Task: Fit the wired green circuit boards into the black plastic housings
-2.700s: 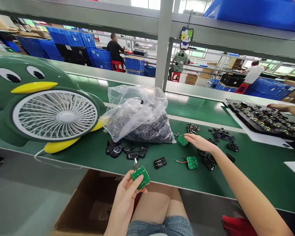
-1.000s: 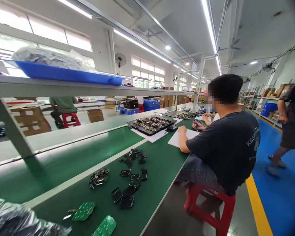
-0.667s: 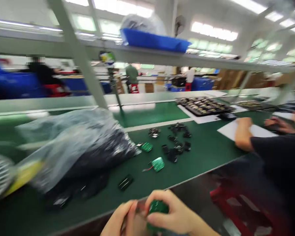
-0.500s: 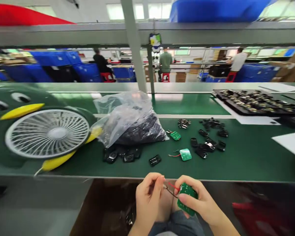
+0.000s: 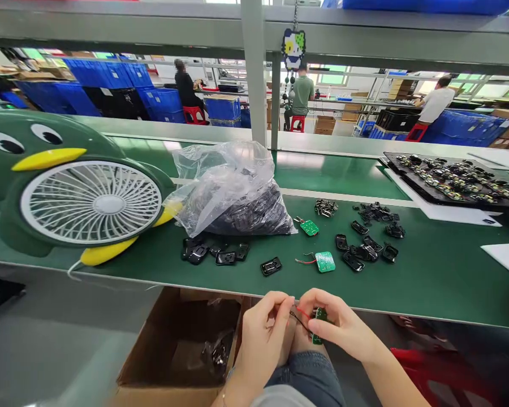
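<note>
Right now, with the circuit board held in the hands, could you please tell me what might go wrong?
The right hand grips the green circuit board while the left hand pinches at its thin wires, so a tug could pull them loose.
Both hands are over the lap, just off the edge of the table, so a slipped board might drop to the floor.

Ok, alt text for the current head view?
The right hand holds a green circuit board while the left hand pinches its wires. Beyond, on a green bench, sit a bird-shaped fan, a bag of black parts and loose casings.
</note>
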Demonstrator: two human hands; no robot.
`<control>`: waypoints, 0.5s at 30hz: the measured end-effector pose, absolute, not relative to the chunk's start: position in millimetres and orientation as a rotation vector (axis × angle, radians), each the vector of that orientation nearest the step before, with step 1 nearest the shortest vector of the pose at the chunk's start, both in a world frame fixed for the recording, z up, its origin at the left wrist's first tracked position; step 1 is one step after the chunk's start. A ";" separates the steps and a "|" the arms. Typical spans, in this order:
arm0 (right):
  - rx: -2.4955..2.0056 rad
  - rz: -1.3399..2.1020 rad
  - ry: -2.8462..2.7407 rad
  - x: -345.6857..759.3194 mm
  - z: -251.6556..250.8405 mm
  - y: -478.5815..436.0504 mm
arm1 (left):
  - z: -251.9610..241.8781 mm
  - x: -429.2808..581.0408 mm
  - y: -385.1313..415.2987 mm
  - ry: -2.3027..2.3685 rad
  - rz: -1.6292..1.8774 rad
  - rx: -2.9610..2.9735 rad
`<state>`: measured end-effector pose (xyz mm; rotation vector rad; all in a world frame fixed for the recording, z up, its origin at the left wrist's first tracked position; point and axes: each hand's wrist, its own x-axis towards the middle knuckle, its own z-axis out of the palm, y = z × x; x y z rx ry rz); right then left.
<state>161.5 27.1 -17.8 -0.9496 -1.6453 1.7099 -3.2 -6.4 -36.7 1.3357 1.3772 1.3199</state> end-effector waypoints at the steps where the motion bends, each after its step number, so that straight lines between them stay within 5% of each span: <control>1: -1.028 1.607 -1.719 159.7 -15.0 27.5 | -37.0 -2.2 -8.1 1.386 1.326 1.370; 15: -1.220 1.224 -2.052 139.2 -28.0 33.7 | -61.5 4.2 -2.0 1.377 1.328 0.982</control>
